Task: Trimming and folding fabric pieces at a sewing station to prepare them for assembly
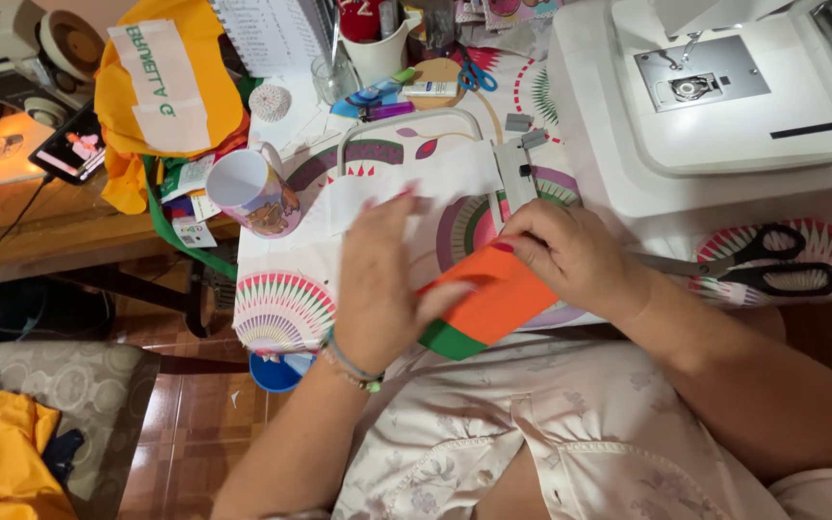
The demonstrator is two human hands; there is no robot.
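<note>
Pinching folded orange felt [493, 294] (green-edged): both hands [570, 255], soft rectangle.

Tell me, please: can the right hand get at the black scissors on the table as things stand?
Probably yes. The black scissors lie in the open on the patterned tablecloth, just beside the right hand, with nothing between them. But that hand now grips the orange fabric piece, so it would need to let go first.
</note>
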